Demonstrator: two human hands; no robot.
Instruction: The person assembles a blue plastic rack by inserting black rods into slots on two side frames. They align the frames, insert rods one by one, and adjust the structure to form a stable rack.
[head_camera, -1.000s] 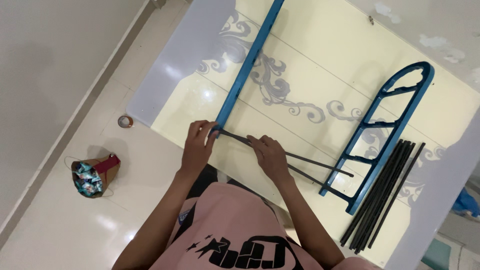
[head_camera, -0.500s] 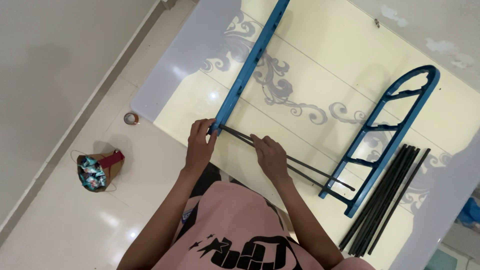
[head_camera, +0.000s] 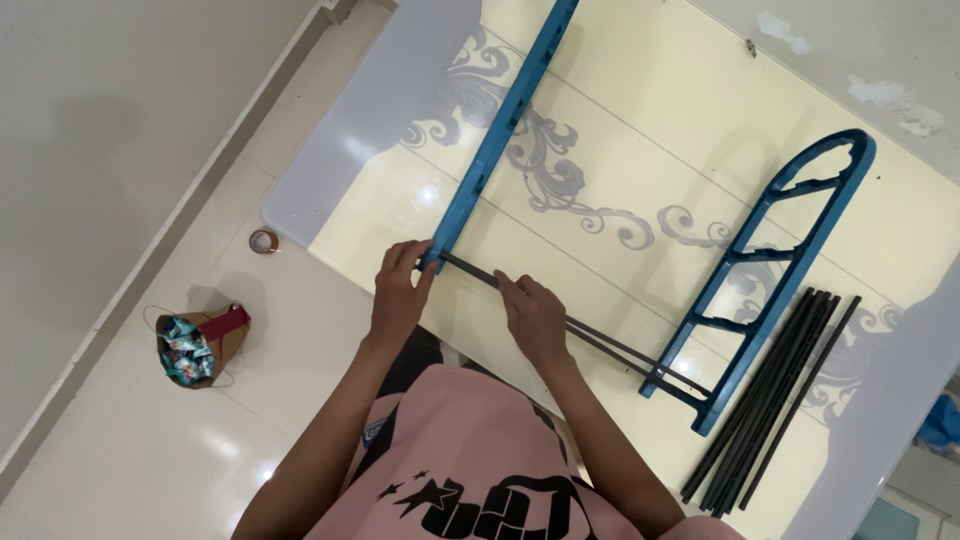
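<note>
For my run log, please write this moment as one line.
left hand: holds end of long blue plastic side rail | right hand: on thin black rod | rod's far end: at arched blue frame | spare black rods: beside frame

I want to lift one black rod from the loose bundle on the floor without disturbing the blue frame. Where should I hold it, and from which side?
Probably grip the outermost rod near its middle, coming from the side away from the blue arched frame. It lies slightly apart from the bundle, leaving finger room there.
</note>
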